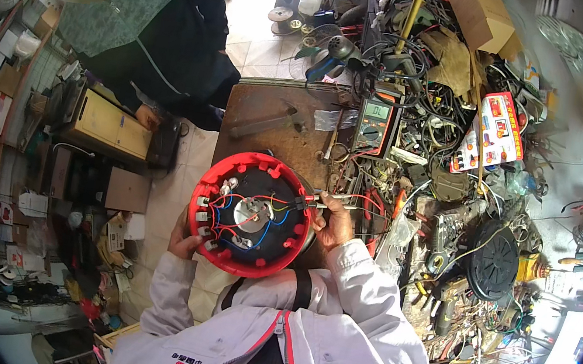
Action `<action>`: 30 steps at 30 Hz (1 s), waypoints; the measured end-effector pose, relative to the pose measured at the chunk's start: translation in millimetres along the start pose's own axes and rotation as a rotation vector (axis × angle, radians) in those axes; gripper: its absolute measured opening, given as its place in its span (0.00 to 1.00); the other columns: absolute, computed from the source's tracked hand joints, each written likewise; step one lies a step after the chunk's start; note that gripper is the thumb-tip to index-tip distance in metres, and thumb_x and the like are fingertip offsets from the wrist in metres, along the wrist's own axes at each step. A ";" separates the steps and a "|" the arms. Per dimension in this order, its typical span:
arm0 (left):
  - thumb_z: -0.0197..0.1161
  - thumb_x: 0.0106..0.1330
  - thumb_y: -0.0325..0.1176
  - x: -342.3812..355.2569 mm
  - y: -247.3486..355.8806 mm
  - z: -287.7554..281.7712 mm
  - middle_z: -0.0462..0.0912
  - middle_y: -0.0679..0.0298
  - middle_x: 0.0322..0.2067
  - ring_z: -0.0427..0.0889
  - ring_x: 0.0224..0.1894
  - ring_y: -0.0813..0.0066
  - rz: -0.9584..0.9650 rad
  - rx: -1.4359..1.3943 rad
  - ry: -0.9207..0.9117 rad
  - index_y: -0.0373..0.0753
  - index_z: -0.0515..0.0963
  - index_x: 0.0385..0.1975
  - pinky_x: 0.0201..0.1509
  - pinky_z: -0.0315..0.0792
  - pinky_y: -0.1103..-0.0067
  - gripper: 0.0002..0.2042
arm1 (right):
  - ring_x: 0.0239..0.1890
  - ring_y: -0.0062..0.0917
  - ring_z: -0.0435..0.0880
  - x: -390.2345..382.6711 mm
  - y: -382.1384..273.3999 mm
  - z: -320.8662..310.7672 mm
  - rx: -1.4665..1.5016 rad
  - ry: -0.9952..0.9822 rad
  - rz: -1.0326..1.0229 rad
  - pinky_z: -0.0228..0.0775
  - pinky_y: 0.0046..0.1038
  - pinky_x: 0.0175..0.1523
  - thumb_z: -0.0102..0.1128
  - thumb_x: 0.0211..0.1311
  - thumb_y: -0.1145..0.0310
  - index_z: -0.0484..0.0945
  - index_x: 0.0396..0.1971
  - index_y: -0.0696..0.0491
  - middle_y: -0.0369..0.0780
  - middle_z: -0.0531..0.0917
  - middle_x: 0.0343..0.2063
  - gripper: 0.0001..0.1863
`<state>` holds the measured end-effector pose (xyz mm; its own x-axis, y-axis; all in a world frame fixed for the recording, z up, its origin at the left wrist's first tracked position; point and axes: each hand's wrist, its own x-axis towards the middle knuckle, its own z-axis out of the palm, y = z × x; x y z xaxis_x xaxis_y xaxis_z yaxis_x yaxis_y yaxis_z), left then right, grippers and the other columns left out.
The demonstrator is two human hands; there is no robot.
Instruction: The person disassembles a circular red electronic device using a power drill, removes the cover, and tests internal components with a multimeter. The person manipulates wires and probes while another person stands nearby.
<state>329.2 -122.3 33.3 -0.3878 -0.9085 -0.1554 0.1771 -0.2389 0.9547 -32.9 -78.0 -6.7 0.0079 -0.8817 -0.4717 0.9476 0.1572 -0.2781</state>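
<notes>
A round red plastic housing (238, 267) with a black inside faces up above my lap, at the table's near edge. Red, blue and yellow wires run across it around a silver metal disc (251, 215) in the middle. My left hand (184, 238) grips the housing's left rim. At the right rim, my right hand (335, 223) is closed on a pair of test probes (309, 201), one dark and one reddish, which point in over the wires. Its fingers partly hide them. A red lead trails off to the right. Farther off lies a multimeter (373, 125) with its display lit.
The brown wooden table (257, 106) carries a long flat metal tool (264, 124). Cables, tools and parts are heaped along the right, with a black round lid (492, 260) among them. Another person (156, 29) stands at the far left, beside a wooden cabinet (112, 124).
</notes>
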 end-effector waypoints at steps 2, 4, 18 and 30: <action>0.64 0.46 0.26 0.0 -1.6 0.4 0.66 0.56 0.64 0.67 0.65 0.62 0.010 -0.007 0.008 0.34 0.54 0.70 0.69 0.62 0.68 0.45 | 0.09 0.17 0.63 1.9 -0.2 0.9 -0.010 0.029 -0.016 0.50 0.20 0.14 0.59 0.65 0.63 0.76 0.31 0.54 0.36 0.75 0.16 0.10; 0.65 0.47 0.27 -0.1 -4.7 -4.9 0.66 0.57 0.64 0.67 0.66 0.63 0.016 -0.008 0.002 0.34 0.54 0.70 0.69 0.62 0.68 0.45 | 0.09 0.17 0.63 0.2 -1.8 -0.5 -0.006 -0.025 -0.009 0.50 0.20 0.14 0.59 0.65 0.63 0.76 0.31 0.55 0.36 0.76 0.16 0.10; 0.69 0.48 0.30 0.9 -6.1 -4.6 0.67 0.57 0.63 0.68 0.65 0.63 0.039 0.028 0.013 0.35 0.54 0.70 0.69 0.62 0.67 0.46 | 0.08 0.18 0.64 -0.5 -2.9 -0.6 -0.021 -0.009 -0.057 0.54 0.20 0.13 0.61 0.63 0.68 0.74 0.31 0.56 0.42 0.81 0.23 0.08; 0.65 0.59 0.35 10.7 0.7 -3.5 0.72 0.58 0.59 0.73 0.60 0.65 0.025 0.046 0.094 0.34 0.62 0.66 0.64 0.68 0.69 0.34 | 0.10 0.18 0.66 -7.4 2.4 2.5 -0.114 0.104 -0.065 0.57 0.20 0.14 0.60 0.64 0.66 0.75 0.37 0.53 0.39 0.81 0.26 0.08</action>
<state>328.3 -133.4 31.4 -0.2970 -0.9427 -0.1520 0.1429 -0.2013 0.9691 -29.9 -72.2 -1.8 -0.0912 -0.8420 -0.5317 0.9027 0.1555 -0.4012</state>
